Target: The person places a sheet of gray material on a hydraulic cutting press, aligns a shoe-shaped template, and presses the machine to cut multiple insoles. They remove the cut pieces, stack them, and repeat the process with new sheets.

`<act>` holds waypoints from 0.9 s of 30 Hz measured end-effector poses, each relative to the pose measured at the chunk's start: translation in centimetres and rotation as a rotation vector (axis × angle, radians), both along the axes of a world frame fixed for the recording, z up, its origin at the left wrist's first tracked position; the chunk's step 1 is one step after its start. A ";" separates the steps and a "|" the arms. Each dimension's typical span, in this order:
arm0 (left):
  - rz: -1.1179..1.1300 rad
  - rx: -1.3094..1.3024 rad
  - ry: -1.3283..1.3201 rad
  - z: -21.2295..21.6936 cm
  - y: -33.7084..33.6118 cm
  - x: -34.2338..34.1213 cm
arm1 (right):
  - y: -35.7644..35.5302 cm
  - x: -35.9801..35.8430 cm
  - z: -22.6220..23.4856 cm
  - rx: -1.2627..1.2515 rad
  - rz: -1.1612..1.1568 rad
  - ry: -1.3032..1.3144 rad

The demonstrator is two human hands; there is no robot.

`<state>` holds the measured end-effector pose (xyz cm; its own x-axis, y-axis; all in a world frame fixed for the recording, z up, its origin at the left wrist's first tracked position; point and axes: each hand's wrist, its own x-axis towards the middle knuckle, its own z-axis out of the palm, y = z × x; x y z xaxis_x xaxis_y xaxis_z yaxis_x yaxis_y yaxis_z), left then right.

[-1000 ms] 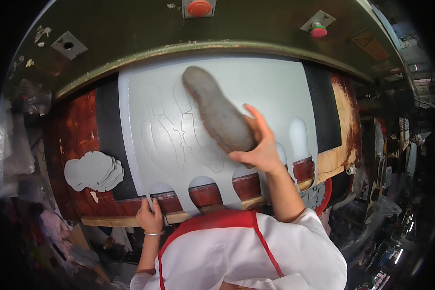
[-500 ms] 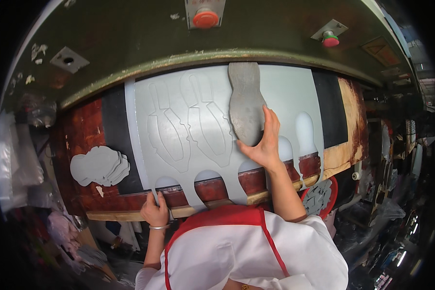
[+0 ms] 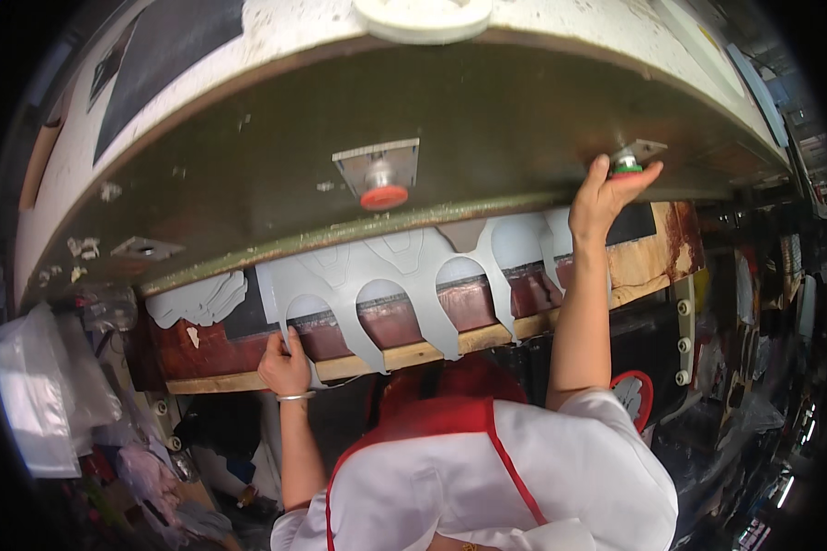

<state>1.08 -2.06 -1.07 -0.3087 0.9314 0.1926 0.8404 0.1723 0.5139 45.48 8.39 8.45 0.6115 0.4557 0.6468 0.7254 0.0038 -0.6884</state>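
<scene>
Nearest to me is my own white top with its red apron straps (image 3: 487, 441), low in the view. Just past it, my left hand (image 3: 285, 367) is closed on the near edge of the grey sheet (image 3: 386, 275), thumb and fingers pinching one of its hanging tabs against the wooden front edge of the cutting bed (image 3: 413, 354). I judge that grip keeps the sheet from sliding on the reddish board (image 3: 404, 317) under it.

The sheet lies across the middle of the bed, its near edge scalloped where pieces are already cut out. Most of it is hidden under the dark green press head (image 3: 340, 174), which overhangs the bed. A pale offcut (image 3: 198, 298) lies near the bed's left end, apart from the sheet.

Farther off, my right hand (image 3: 606, 188) is raised to the right part of the head, fingers open and reaching up around the green button (image 3: 627, 167); fingertips touch its mount, gripping nothing. A red button (image 3: 383, 196) sits at the head's middle, untouched.

Half a second ago my right hand lay flat on a grey sole-shaped cutter on the sheet, and the head stood back so the whole sheet showed. Now that hand has left the bed, the cutter is out of sight, and the head covers the sheet's far part. My left hand has stayed on the near edge.
</scene>
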 end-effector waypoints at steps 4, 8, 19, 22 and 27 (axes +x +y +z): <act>-0.032 0.005 0.047 0.4 3.5 -0.2 | -1.0 0.4 -1.7 -0.094 0.024 -0.104; -0.005 0.025 -0.013 0.7 3.3 -0.2 | -5.3 -1.7 -2.7 -0.218 0.053 0.000; -0.046 0.096 -0.145 -2.0 0.8 -1.4 | -11.6 -7.3 -9.3 -0.618 0.364 0.123; -0.088 0.139 -0.387 -1.9 -2.8 -1.6 | -15.6 -7.9 -7.8 -0.536 0.400 0.033; -0.145 -0.015 -0.495 -0.5 -8.5 -2.1 | -18.2 -6.9 -3.9 -0.471 0.232 -0.101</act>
